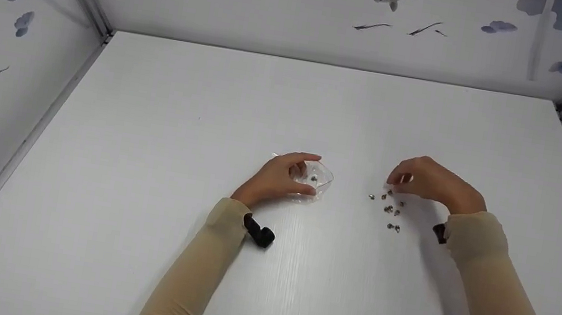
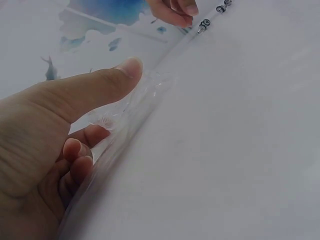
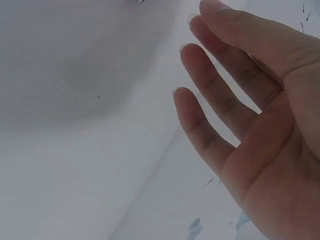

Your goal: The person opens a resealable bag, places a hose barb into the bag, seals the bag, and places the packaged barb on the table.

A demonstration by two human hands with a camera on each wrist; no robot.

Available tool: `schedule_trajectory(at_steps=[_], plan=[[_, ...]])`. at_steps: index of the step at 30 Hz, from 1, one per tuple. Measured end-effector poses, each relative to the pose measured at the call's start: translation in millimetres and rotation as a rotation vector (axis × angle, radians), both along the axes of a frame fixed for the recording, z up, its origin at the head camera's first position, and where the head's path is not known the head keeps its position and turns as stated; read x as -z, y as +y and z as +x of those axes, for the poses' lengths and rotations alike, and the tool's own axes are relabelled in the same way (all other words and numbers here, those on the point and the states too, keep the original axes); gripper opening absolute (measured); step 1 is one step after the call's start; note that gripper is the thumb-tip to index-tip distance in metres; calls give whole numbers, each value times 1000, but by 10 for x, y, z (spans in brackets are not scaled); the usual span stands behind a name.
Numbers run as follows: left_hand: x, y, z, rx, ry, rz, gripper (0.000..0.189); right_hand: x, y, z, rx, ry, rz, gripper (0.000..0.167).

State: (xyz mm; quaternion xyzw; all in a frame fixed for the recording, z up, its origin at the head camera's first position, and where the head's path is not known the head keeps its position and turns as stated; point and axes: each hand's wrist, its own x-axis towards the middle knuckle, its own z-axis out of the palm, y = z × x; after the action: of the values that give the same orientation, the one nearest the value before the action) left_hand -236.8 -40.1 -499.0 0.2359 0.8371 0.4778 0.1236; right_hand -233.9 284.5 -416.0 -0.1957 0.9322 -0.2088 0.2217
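Observation:
My left hand [image 1: 281,175] grips a clear crinkled plastic bag [image 1: 325,178], thumb and index finger spread apart at its mouth. One small metal piece [image 1: 314,178] shows inside the bag. In the left wrist view the thumb lies along the bag's film [image 2: 145,100], and other fingers curl by it. To the right, several small shiny metal pieces [image 1: 389,209] lie scattered on the table. My right hand [image 1: 432,181] is low at the far side of this group, thumb and index tips close together. Whether a piece is between them is hidden. Its other fingers [image 3: 202,70] are loosely extended.
The white table [image 1: 145,158] is bounded by a back panel [image 1: 280,22] and side panels printed with fish and blue blots. Black wrist mounts [image 1: 260,233] sit on both sleeved forearms. A gap of bare tabletop separates the bag from the metal pieces.

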Motion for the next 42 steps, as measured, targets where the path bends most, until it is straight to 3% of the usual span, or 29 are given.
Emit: schedule_trajectory(at_steps=[18, 29, 42], plan=[[-20, -9, 9, 1, -6, 1, 70, 109, -17, 21, 23, -12, 21, 20], [12, -15, -2, 2, -16, 7, 70, 177, -47, -2, 17, 8, -18, 18], [-5, -11, 7, 0, -8, 16, 69, 196, -61, -14, -12, 52, 8, 15]])
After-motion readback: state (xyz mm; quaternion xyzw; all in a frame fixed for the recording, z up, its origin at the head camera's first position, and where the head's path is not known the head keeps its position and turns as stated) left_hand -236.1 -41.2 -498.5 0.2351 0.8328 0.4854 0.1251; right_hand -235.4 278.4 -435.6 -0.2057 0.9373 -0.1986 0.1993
